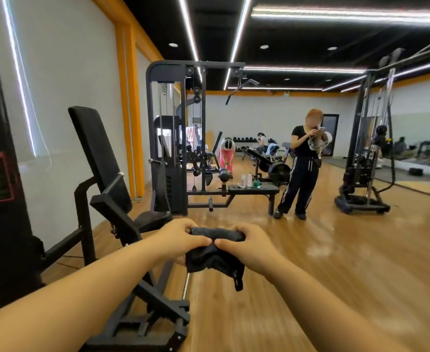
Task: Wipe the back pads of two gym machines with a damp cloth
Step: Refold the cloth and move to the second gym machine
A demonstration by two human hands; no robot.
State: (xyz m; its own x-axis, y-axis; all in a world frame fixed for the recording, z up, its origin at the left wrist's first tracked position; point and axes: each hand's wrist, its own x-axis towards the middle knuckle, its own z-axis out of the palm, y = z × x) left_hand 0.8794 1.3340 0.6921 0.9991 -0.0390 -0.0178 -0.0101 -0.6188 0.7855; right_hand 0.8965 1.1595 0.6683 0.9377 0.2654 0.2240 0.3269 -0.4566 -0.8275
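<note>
Both hands are held out in front of the body, above the wooden floor [310, 275]. The left hand [180, 237] and the right hand [247, 243] each grip a dark grey cloth [213, 252] with curled fingers, and their thumbs nearly meet in the middle of it. The cloth is bunched between them; its lower part hangs down, with a small loop at the bottom corner.

To the left of the hands stands a black gym machine with a tall, tilted back pad [99, 153] and a small seat [153, 218] below it. Its metal frame [142, 301] reaches across the floor under the left forearm. At the far left edge is a black weight column [0, 174] with a red label.

Behind the seat stands a cable machine [173, 138]. A flat bench [254, 190] is joined to it, and its tabletop carries some bottles [247, 179]. A person in black clothes [302, 171] stands just beside the bench, holding something pale. Farther back a person in pink [227, 158] bends forward. Another cable rig [366, 158] stands at the right, near a mirror wall [417, 133].
</note>
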